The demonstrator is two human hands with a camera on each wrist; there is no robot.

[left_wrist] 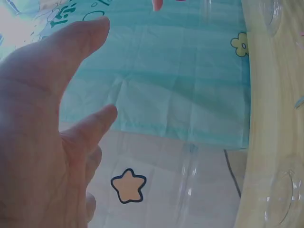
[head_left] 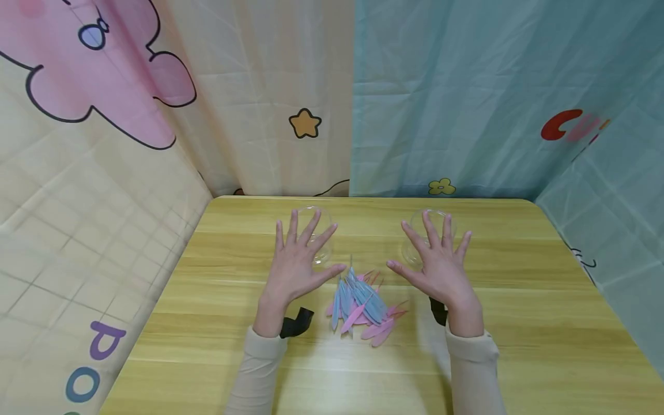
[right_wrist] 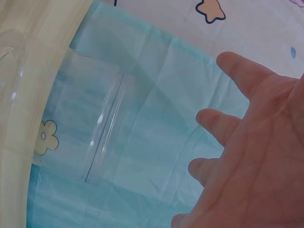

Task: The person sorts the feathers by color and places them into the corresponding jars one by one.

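Observation:
Both hands are raised over the table with fingers spread and nothing held. My left hand [head_left: 297, 266] is in front of a clear, see-through container [head_left: 324, 253], partly hiding it. My right hand [head_left: 442, 266] likewise overlaps a second clear container [head_left: 408, 252]. Between and below the hands lies a loose pile of feathers, some blue [head_left: 369, 301] and some pink [head_left: 381, 332], with thin stems sticking out. In the right wrist view, the right-hand container [right_wrist: 107, 126] stands upright, apart from the fingertips [right_wrist: 209, 121].
The wooden table [head_left: 207, 323] has its far edge against hanging curtains [head_left: 441, 104] printed with a star [head_left: 305, 123] and a flower [head_left: 442, 186]. Printed fabric also hangs along the left and right sides. A black strap [head_left: 297, 323] is at the left wrist.

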